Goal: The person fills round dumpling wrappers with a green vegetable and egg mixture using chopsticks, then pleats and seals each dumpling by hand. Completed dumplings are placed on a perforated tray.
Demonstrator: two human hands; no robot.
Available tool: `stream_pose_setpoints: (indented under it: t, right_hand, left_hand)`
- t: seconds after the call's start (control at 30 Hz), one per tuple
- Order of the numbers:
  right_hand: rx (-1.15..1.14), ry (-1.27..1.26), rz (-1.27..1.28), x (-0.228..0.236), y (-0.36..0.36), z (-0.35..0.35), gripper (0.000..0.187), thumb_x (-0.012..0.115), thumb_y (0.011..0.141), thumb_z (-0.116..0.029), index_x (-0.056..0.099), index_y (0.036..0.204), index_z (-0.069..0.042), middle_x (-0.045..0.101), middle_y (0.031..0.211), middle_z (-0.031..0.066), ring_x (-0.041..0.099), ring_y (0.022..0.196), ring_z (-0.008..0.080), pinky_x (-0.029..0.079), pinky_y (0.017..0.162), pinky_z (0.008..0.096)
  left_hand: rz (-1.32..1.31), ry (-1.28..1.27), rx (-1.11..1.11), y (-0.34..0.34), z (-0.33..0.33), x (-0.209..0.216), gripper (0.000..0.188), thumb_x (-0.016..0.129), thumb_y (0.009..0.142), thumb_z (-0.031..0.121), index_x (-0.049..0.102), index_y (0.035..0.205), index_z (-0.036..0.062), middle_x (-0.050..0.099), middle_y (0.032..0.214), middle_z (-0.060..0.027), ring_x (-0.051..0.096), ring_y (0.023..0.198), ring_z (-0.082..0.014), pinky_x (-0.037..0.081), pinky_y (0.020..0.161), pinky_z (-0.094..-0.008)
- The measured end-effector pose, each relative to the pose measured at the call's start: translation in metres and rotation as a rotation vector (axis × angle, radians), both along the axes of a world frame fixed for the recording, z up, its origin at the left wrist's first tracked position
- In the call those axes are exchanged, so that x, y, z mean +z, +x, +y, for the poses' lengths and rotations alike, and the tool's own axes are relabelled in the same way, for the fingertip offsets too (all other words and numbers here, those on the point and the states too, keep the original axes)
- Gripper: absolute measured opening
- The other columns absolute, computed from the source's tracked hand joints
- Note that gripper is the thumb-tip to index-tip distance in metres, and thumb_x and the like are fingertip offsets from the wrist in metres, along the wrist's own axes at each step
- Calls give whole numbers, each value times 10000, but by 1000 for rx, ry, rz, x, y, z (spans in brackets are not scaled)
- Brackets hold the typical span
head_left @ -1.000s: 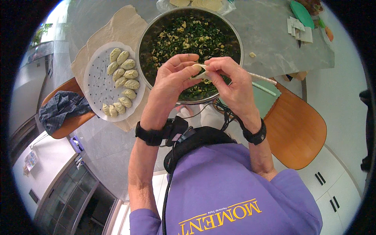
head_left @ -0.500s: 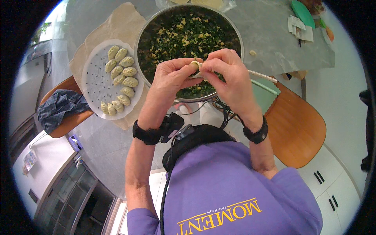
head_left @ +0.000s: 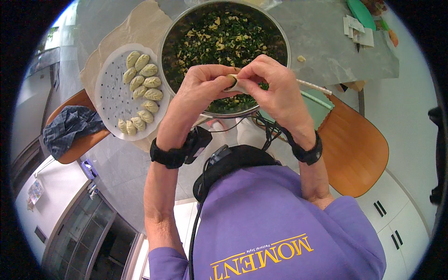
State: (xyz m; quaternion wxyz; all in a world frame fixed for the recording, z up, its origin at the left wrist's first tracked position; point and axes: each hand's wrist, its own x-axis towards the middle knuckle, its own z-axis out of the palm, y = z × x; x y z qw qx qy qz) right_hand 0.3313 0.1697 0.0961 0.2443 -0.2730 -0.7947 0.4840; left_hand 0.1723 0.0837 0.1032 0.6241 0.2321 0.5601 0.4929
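Between my two hands is a dumpling, a pale wrapper folded around dark green filling that still shows at its opening. My left hand cups it, thumb and fingers closed on its left side. My right hand pinches the wrapper's edge at the right. Both hands are over the near rim of a large steel bowl of chopped greens with yellow bits. To the left, several pleated dumplings lie in a curve on a round white perforated sheet.
A beige cloth lies under the white sheet on the grey table. Chopsticks or thin sticks stick out right of the bowl. A small dough piece sits nearby. Wooden chairs stand at both sides, one with a dark cloth.
My fingers have shifted slightly along the wrapper's edge, and the dark filling shows more at its opening. My right wrist has swung a little to the right.
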Motion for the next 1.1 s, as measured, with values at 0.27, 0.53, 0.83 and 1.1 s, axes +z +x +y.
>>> stream_pose_setpoints:
  t: [0.27, 0.53, 0.83, 1.1]
  right_hand:
    - [-166, 400, -60, -3, -11, -22, 104, 652, 776, -20, 640, 879, -9, 577, 852, 96, 566, 847, 296, 485, 719, 400]
    - [-180, 463, -41, -5, -12, -21, 90, 635, 764, -10, 627, 853, -6, 577, 867, 108, 555, 858, 297, 482, 735, 395]
    - [-1, 462, -5, -8, -8, -8, 68, 641, 755, -24, 608, 814, -14, 580, 850, 112, 554, 833, 296, 476, 748, 398]
    - [62, 143, 8, -2, -3, 4, 116, 703, 771, -72, 681, 876, -29, 597, 819, 108, 580, 831, 297, 480, 723, 379]
  left_hand:
    - [25, -53, 102, 4, 2, -8, 272, 542, 944, 78, 619, 1160, -69, 652, 1084, -102, 650, 954, -147, 565, 878, -293]
    - [-7, -31, 133, 7, 4, -11, 276, 530, 948, 78, 621, 1173, -55, 655, 1068, -96, 650, 949, -138, 560, 887, -295]
    - [79, -58, -19, 0, 3, -7, 293, 510, 941, 64, 607, 1182, -71, 642, 1005, -69, 652, 931, -134, 562, 888, -298]
    - [242, -57, -172, -9, 8, -6, 368, 507, 946, 75, 526, 1287, -60, 629, 1159, -104, 638, 1018, -152, 566, 882, -299]
